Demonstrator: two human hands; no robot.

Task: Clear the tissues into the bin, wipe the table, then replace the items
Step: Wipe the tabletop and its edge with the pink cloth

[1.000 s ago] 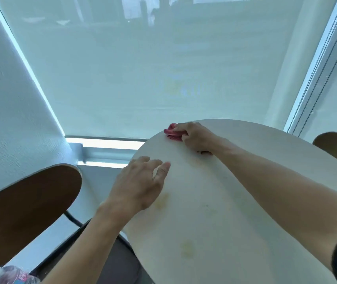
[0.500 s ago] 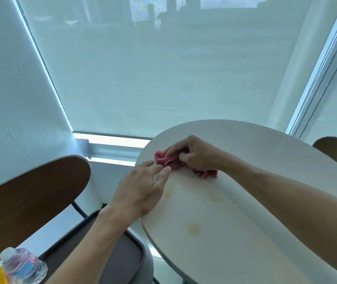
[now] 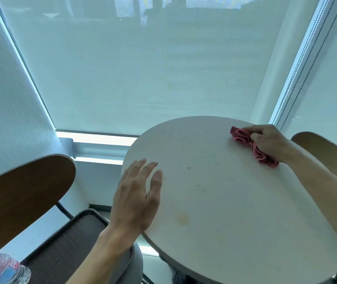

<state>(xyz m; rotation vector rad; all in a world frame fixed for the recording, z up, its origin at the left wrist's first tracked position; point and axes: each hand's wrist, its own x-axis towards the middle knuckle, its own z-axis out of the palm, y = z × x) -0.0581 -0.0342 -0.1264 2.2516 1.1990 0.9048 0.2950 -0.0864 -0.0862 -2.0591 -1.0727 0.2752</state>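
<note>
A round pale table (image 3: 225, 201) fills the lower right of the head view, with faint yellowish stains near its left front. My right hand (image 3: 268, 140) grips a crumpled red cloth (image 3: 243, 135) and holds it against the table's far right edge. My left hand (image 3: 136, 195) lies flat with spread fingers on the table's left rim. No tissues or bin are in view.
A brown chair back (image 3: 20, 197) stands at the left, with a dark tray (image 3: 77, 249) on its seat below my left arm. A plastic water bottle (image 3: 3, 269) shows at the bottom left corner. Another brown chair back (image 3: 325, 150) rises behind my right wrist. Window blinds close off the far side.
My right hand swept the red cloth from the table's left rim across to its far right edge. My left hand stayed on the left rim and spread its fingers.
</note>
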